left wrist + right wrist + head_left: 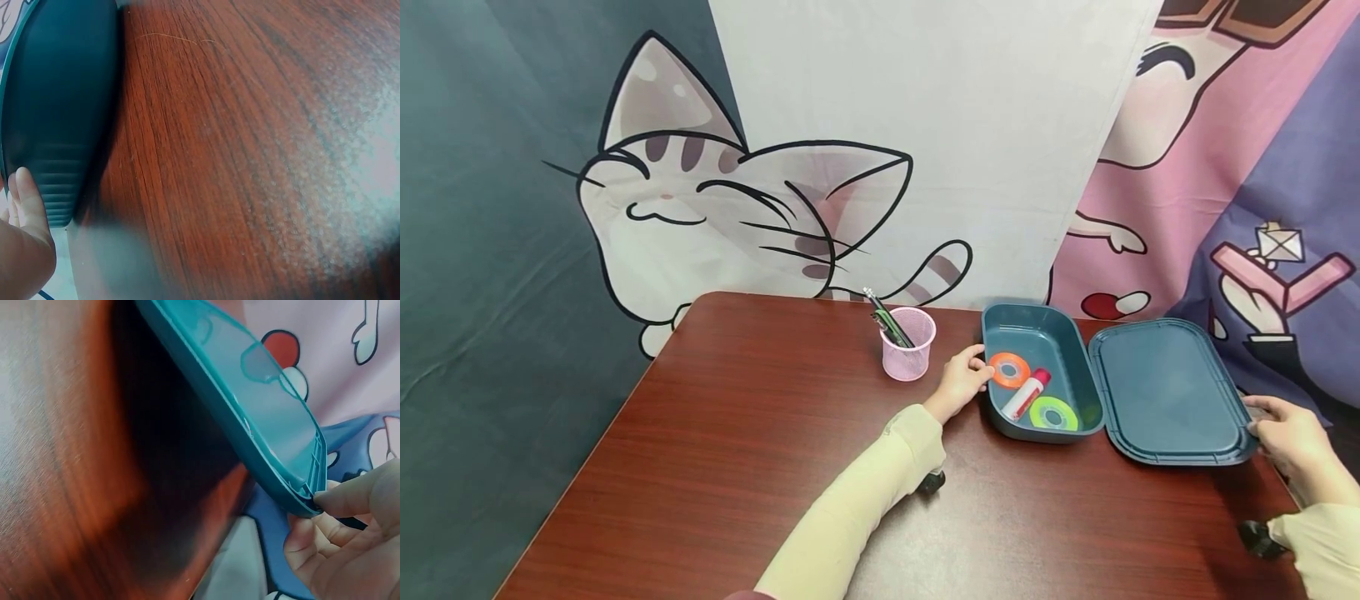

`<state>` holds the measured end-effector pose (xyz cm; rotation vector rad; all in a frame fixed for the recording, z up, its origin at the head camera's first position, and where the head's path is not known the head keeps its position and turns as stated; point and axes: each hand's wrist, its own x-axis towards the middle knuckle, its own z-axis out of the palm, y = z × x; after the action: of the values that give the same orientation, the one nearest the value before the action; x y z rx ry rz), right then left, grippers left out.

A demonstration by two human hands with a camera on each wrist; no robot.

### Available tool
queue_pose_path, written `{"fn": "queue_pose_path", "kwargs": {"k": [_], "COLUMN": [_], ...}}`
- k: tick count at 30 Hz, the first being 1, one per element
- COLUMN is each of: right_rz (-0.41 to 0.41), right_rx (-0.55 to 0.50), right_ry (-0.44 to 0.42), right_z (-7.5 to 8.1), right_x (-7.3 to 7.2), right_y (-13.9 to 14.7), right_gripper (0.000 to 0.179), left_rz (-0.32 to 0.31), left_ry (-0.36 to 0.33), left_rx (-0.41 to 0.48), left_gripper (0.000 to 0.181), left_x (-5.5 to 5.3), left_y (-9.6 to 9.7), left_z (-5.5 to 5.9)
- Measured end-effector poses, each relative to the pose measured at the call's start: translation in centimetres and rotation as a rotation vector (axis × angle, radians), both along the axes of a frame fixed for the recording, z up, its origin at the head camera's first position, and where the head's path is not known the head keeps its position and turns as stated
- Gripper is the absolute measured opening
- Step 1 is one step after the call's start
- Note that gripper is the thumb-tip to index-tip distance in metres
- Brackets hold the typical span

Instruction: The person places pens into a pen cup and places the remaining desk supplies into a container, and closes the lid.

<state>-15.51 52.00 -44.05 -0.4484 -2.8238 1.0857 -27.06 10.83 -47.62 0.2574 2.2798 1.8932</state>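
Note:
A dark teal plastic box (1041, 325) stands near the table's back edge, holding an orange tape roll (1010, 370), a white glue stick with a pink-red cap (1027, 394) and a lime-green tape roll (1053, 413). My left hand (961, 382) grips the box's left rim; in the left wrist view a digit of that hand lies against the ribbed outer wall (59, 181). The matching lid (1172, 392) is right beside the box. With thumb and fingers, my right hand (1296, 442) pinches the lid's right edge, which in the right wrist view shows raised and tilted over the table.
A pink mesh pen cup (906, 360) with several dark pens (891, 325) stands left of the box. The brown wooden table (737, 450) ends just under the lid's right side. Behind it hangs a cloth printed with cartoon figures (925, 83).

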Motion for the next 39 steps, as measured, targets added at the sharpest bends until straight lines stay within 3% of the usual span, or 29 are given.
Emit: {"fn": "queue_pose_path", "kwargs": {"k": [2,4,10,33,39], "right_rz": [0.004,0.015,0.045,0.1,0.105], "right_rx": [0.01,0.096,0.34,0.449,0.448], "right_ry": [0.018,0.02,0.035,0.119,0.189], "right_z": [0.0,0.8,4.8,9.7,10.5], "right_x": [-0.3,-0.5,-0.4,-1.6,-1.6], "right_y": [0.2,-0.2,-3.4,-8.8,-10.9], "right_gripper": [0.043,0.039,0.037,0.039,0.037], "left_rz": [-0.002,-0.004,-0.007,-0.003,-0.005], "left_ry": [0.0,-0.004,-0.01,0.002,-0.011], "left_rx": [0.005,0.012,0.021,0.014,0.027], "left_gripper": [0.045,0.045,0.045,0.045,0.045], "left_x": [0.0,0.1,0.3,0.3,0.2], "left_y": [0.0,-0.1,-0.2,-0.1,-0.1], "left_z": [0.0,0.1,0.3,0.1,0.0]}}
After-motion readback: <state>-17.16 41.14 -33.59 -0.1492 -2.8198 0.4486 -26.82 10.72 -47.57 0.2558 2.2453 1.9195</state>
